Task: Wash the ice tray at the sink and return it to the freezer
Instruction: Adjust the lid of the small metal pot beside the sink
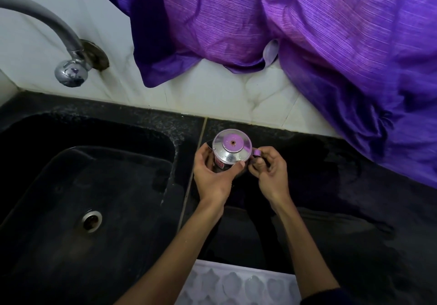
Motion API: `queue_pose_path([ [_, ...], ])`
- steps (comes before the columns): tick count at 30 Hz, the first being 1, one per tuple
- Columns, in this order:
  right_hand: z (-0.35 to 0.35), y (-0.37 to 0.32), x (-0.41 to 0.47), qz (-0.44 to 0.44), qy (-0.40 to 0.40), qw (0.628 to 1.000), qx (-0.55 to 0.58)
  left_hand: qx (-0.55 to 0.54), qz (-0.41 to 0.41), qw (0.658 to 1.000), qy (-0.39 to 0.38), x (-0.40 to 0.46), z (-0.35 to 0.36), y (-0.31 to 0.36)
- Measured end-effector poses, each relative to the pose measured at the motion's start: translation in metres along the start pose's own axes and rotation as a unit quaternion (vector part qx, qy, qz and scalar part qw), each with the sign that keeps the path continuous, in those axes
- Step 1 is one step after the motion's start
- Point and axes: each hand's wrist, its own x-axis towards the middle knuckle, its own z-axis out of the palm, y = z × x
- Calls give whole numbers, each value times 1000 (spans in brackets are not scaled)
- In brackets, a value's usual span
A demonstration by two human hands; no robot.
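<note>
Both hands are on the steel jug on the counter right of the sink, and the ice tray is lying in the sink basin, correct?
Not quite. The head view shows the ice tray on the counter near the person, not in the sink. The rest holds: left hand and right hand both hold the steel jug right of the sink.

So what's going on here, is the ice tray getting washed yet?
Not at this moment. Both hands are on a small steel jug standing on the dark counter right of the sink: the left hand wraps its body, the right hand pinches its handle. The ice tray lies near the counter's front edge, untouched.
</note>
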Motion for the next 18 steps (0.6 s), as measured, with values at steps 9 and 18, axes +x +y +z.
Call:
queue_pose_path([
  [9, -11, -2, -2, 13, -34, 999, -9, 59, 14, 998, -12, -7, -4, 8],
  [18, -62, -19, -87, -1, 20, 995, -100, 123, 42, 991, -13, -55, -75, 17],
])
